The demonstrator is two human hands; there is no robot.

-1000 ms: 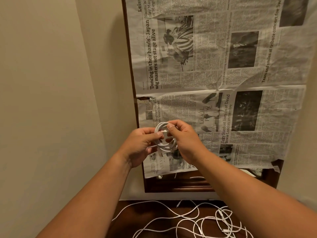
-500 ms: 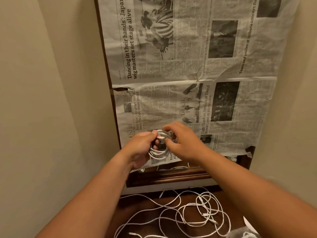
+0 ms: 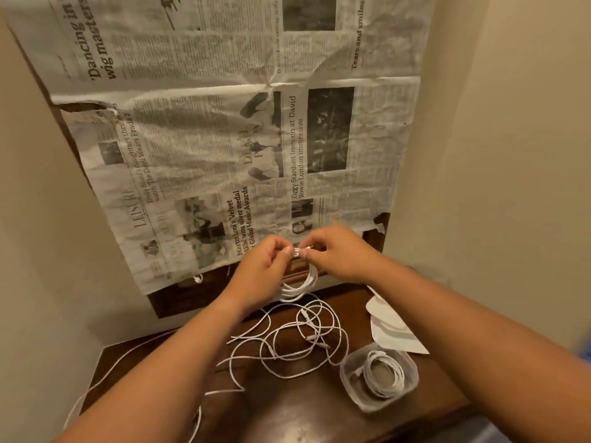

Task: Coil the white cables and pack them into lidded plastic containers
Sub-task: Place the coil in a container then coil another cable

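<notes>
One camera sits on my head and looks forward and down. My forearms (image 3: 160, 378) enter the frame from 7 and 5 o'clock. My left hand (image 3: 262, 266) and right hand (image 3: 339, 254) meet near the centre, close to the lens, both pinching the white cable (image 3: 307, 279). The table (image 3: 287, 410) fills the frame toward 6 o'clock; the newspaper (image 3: 224, 139) stands toward 12. Plain walls (image 3: 511, 155) close the view at 9 and 3.

Home nook: newspaper (image 3: 204, 145), wooden table (image 3: 281, 410).

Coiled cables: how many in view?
2. The held coil, pinched between left hand and right hand; the packed coil inside the open container. The loose tangle could hide more.
</notes>
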